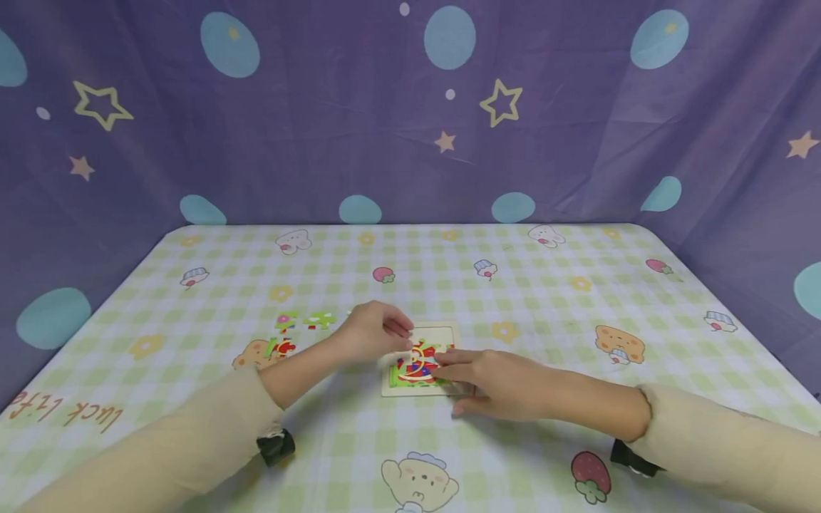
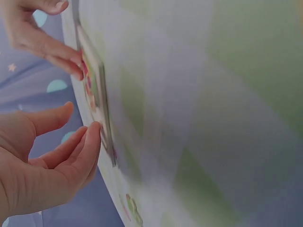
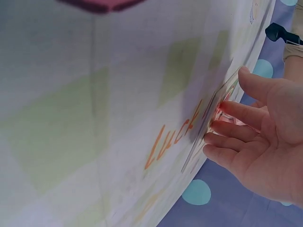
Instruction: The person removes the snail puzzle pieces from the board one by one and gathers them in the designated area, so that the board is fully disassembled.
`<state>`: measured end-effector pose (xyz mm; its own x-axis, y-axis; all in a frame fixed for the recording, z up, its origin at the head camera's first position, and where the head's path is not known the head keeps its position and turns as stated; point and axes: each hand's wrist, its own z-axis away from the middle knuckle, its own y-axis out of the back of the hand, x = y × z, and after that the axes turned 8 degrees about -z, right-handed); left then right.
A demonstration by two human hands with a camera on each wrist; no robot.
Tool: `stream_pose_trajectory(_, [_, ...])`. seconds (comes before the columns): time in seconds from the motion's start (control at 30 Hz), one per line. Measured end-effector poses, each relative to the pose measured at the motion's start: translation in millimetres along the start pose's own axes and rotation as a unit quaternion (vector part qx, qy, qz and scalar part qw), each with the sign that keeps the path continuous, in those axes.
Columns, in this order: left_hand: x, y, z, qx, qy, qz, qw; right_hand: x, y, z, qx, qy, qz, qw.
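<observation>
A jigsaw puzzle in a pale tray [image 1: 385, 390] lies flat on the table, its picture pieces [image 1: 418, 372] coloured red, blue, yellow and green. My left hand [image 1: 373, 332] is over the tray's left side; in the left wrist view, the thumb and fingers of that left hand [image 2: 52, 161] are apart with nothing visible between them. From the right, my right hand [image 1: 503, 383] reaches onto the tray, its extended fingers touching the puzzle's right part. The right wrist view shows the right hand's fingertips [image 3: 221, 106] on the pieces, its thumb near the tray edge.
Loose puzzle pieces [image 1: 319, 320] lie left of the tray, behind the left forearm. More pieces [image 1: 280, 348] sit closer to that forearm, partly hidden by it. A checked cloth [image 1: 551, 456] with printed cartoons covers the table. A purple curtain [image 1: 359, 128] hangs behind.
</observation>
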<state>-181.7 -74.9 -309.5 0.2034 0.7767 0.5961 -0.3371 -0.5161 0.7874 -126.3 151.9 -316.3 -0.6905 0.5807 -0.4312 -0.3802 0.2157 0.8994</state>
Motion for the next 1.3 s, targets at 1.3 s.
stream_pose_trajectory(1.3, [8.1, -7.2, -5.8, -0.024, 0.07, 0.042, 0.9964, 0.9, 1.3, 2.6, -0.007, -0.009, -0.014, 1.0])
